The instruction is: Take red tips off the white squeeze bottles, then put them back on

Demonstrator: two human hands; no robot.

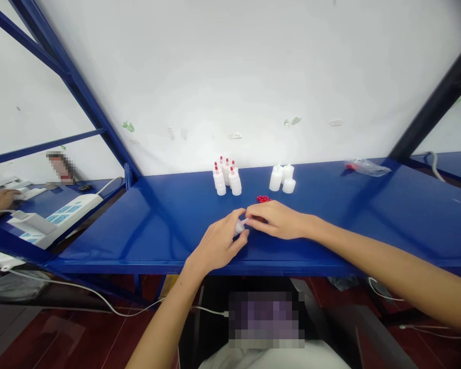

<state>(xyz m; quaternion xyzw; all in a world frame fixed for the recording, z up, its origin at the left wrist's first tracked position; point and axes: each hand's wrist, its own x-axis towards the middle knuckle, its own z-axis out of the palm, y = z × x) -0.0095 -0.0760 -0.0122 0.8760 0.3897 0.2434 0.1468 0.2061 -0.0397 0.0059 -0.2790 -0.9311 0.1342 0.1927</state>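
My left hand [223, 241] is closed around a small white squeeze bottle [238, 227], held tilted with its nozzle to the right. At that nozzle tip, the fingers of my right hand [274, 219] are pinched together; whatever lies between them is hidden. Just behind my right hand is a little pile of red caps [263, 199]. Farther back on the left stands a group of white bottles with red tips [226, 177]. To the right of it are several white bottles [282, 178] without visible red tips.
The blue table [169, 220] meets a white wall behind. A clear plastic bag [369, 167] with something red lies at the back right. Blue frame posts [80, 97] rise at the left. Beyond them are a power strip [67, 212] and another person's hand [0, 202].
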